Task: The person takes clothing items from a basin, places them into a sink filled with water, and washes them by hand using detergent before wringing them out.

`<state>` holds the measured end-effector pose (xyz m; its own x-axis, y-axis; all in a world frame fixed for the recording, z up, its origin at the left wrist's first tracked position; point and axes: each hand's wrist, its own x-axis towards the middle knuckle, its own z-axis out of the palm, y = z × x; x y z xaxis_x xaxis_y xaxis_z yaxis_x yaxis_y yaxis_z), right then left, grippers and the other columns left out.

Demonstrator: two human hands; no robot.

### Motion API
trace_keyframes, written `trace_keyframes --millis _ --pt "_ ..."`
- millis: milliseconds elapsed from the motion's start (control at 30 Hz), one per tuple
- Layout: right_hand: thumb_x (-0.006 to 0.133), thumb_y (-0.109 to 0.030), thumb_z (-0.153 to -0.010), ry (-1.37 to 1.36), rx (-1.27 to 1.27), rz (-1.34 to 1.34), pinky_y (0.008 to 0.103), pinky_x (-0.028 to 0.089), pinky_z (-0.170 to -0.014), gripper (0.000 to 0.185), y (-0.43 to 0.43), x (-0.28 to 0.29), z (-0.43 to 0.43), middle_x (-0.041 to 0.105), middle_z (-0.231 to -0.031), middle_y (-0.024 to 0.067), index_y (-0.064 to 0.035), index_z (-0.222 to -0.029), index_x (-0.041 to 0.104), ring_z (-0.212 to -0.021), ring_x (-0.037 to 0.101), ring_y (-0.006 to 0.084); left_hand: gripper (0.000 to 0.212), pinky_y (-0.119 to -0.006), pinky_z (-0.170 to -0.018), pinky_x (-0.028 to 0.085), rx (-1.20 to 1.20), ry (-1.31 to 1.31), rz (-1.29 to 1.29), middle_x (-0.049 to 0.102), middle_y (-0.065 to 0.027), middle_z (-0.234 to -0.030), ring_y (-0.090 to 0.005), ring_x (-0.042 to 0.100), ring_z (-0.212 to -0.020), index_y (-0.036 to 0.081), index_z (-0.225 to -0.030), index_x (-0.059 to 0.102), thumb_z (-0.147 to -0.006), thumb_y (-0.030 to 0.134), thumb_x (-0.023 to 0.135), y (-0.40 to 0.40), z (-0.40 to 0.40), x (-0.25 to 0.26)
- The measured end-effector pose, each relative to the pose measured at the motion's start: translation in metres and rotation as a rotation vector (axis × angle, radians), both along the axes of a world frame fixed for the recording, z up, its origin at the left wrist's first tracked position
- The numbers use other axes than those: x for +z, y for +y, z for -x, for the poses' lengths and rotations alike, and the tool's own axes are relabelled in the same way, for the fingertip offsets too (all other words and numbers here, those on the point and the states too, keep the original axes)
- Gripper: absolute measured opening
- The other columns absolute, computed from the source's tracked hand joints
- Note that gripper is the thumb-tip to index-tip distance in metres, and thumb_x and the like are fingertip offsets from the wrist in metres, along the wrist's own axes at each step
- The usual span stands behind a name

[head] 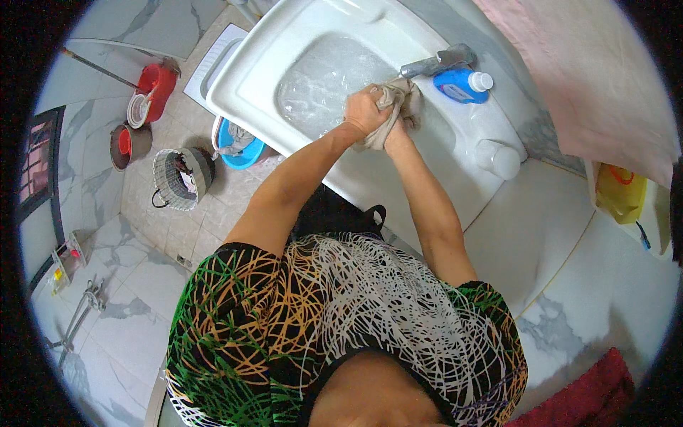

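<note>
Both of my hands grip a bunched beige cloth (408, 99) over the right part of a white sink basin (291, 69). My left hand (366, 108) is closed around its upper folds. Lower and to the right, my right hand (399, 132) clasps the same cloth, its fingers partly hidden by the fabric. Rippled, cloudy water (333, 72) lies in the basin just left of the cloth. Directly beyond my hands is the metal faucet (432, 64), whose spout end comes close to the cloth.
A blue bottle with a white cap (461, 85) stands beside the faucet. On the floor to the left are a blue basin (246, 157) with grey cloth, a woven basket (179, 184), a bucket (140, 141) and a red mop bucket (160, 88). Pink fabric (581, 69) hangs at the right.
</note>
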<state>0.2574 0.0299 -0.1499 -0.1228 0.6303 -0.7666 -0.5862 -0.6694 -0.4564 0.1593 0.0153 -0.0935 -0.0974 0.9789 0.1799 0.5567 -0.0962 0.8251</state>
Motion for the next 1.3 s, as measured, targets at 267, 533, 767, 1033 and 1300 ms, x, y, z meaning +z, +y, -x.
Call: trace_keyframes --millis 267,533,767,1033,1300 --pt "0.058 -0.034 -0.083 -0.451 0.220 0.014 0.0355 0.043 -0.089 0.057 -0.024 0.044 0.012 0.052 -0.118 0.0109 0.0006 -0.125 0.042 -0.106 0.052 0.0229 0.049 -0.048 -0.089 0.042 0.100 0.387 0.527 0.055 -0.0177 -0.110 -0.0348 0.050 -0.108 0.007 -0.099 0.064 -0.077 0.050 0.055 0.018 0.052 -0.034" --pt "0.057 -0.022 -0.082 0.033 0.112 0.057 0.0391 0.046 -0.082 0.039 -0.078 0.042 -0.015 0.054 -0.112 0.0124 0.0006 -0.113 0.050 -0.100 0.054 0.0237 0.064 -0.057 -0.096 0.030 -0.164 0.933 0.580 0.039 -0.0163 -0.130 -0.0361 0.034 -0.123 0.008 -0.130 0.038 -0.079 0.039 0.059 0.027 0.095 -0.013" --pt "0.055 -0.031 -0.083 -0.426 0.050 0.251 0.0391 0.051 -0.071 0.038 -0.084 0.023 -0.026 0.055 -0.107 0.0129 -0.0025 -0.108 0.050 -0.097 0.056 0.0249 0.060 -0.049 -0.087 0.044 -0.230 0.316 0.309 0.040 -0.0246 -0.126 -0.0417 0.045 -0.112 0.022 -0.132 0.038 -0.079 0.040 0.058 0.000 0.045 -0.043" --pt "0.040 -0.057 -0.086 0.165 0.003 0.029 0.0425 0.039 -0.096 0.065 -0.045 0.022 -0.006 0.044 -0.129 0.0121 -0.0060 -0.126 0.042 -0.116 0.045 0.0296 0.049 -0.039 -0.082 0.047 -0.237 0.119 0.425 0.058 -0.0210 -0.106 -0.0368 0.059 -0.092 0.014 -0.108 0.060 -0.072 0.046 0.062 -0.009 0.031 -0.080" --pt "0.043 -0.045 -0.088 -0.080 0.155 -0.091 0.0367 0.046 -0.083 0.048 -0.015 -0.011 -0.064 0.057 -0.103 0.0079 -0.0048 -0.112 0.053 -0.091 0.054 0.0250 0.034 -0.043 -0.066 0.048 -0.557 -0.139 0.165 0.063 -0.0197 -0.076 -0.0366 0.062 -0.072 0.005 -0.086 0.064 -0.071 0.036 0.062 -0.048 -0.047 0.017"
